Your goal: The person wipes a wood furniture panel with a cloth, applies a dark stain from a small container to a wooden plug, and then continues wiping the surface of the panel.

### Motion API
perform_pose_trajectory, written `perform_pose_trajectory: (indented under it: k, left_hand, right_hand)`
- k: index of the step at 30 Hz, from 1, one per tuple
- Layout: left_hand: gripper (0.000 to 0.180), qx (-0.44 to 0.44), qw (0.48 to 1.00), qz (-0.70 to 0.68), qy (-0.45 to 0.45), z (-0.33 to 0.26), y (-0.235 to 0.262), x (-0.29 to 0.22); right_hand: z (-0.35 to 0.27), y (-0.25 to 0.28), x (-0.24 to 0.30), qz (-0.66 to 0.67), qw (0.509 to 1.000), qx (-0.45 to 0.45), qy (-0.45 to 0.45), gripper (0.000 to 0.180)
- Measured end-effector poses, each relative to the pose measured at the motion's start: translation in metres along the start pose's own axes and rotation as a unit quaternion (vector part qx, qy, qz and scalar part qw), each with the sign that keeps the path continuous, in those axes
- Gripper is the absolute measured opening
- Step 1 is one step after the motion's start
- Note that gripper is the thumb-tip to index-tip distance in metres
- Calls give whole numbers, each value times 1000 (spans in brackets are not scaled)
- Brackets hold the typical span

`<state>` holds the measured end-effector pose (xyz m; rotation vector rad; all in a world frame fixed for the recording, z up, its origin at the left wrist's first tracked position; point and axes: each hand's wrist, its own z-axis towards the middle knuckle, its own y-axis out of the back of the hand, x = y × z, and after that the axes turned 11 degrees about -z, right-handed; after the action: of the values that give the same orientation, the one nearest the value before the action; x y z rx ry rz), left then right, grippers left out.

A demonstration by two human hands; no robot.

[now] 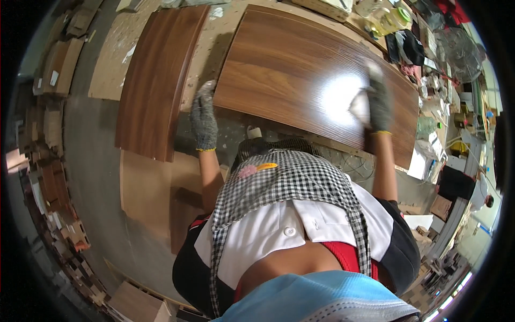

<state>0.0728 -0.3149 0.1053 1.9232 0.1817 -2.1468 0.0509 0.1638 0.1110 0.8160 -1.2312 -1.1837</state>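
Observation:
A large dark-brown wood-grain panel lies flat in front of me, with a bright glare on its right half. My left hand, in a grey knit glove with whitish fingertips, is at the panel's left edge; its fingers are stretched out and I see nothing held in them. Over the right part of the panel is my right hand, in a similar grey glove with a yellow cuff edge. Motion smears its fingers. A whitish patch shows beside it, and I cannot tell whether that is the glove or a cloth.
Another brown wood-grain panel lies to the left on a pale worktop. A yellow-green-lidded clear jar, a dark cap and clutter stand at the far right. Cardboard boxes line the left side.

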Motion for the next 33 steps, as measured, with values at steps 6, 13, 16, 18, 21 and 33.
perform_pose_trajectory:
  k: [6, 13, 16, 18, 21, 33]
  left_hand:
    - [40, 42, 996, -75, -4, -9, 15, 20]
    - [40, 51, 998, 19, -38, -3, 2, 18]
    - [48, -19, 997, 53, -50, -8, -4, 23]
    - [50, -97, 977, 159, -99, -4, -16, 25]
    - [42, -206, 974, -96, -11, 8, -31, -37]
    - [75, 41, 865, 498, -46, 60, -92, 1]
  right_hand:
    - [68, 41, -41, -260, 927, 73, -259, 55]
    - [177, -126, 238, -107, 984, -39, 136, 34]
    - [145, -162, 348, 59, 924, 66, 372, 29]
    - [107, -133, 367, 142, 818, 156, 535, 33]
    - [57, -65, 342, 193, 843, -4, 501, 26]
    - [56, 13, -179, -159, 979, -18, -125, 39]
